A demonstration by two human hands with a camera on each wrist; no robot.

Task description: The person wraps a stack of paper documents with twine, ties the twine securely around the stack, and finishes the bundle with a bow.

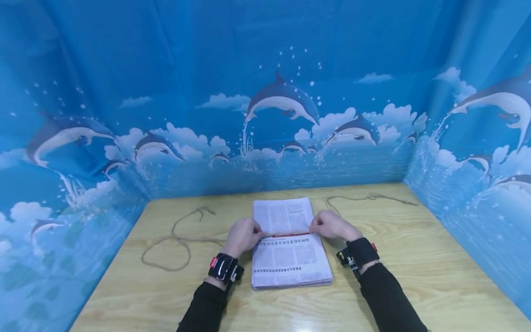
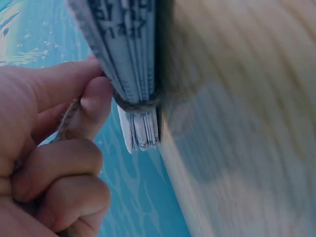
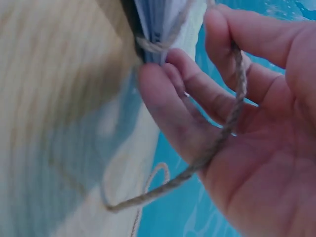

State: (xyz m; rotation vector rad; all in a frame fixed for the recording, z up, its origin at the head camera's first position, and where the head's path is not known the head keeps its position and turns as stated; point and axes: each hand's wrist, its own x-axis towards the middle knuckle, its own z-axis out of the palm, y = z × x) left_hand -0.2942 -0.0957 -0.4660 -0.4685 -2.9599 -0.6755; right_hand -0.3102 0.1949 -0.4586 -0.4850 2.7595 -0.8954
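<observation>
A stack of folded newspapers (image 1: 290,265) lies on the wooden table, with a thin brown rope (image 1: 286,235) drawn across its middle. At the stack's left edge my left hand (image 1: 242,237) holds the rope between thumb and finger; the left wrist view shows the rope (image 2: 68,118) running through the curled fingers and round the paper edges. My right hand (image 1: 332,225) pinches the rope at the right edge. In the right wrist view a length of rope (image 3: 217,145) hangs across the palm, and the lower fingers touch the newspapers (image 3: 154,29).
The rope's left tail (image 1: 182,240) lies looped on the wooden table (image 1: 166,295). Its right tail (image 1: 373,197) stretches along the back right. A blue dolphin-print curtain (image 1: 199,110) encloses the back and both sides.
</observation>
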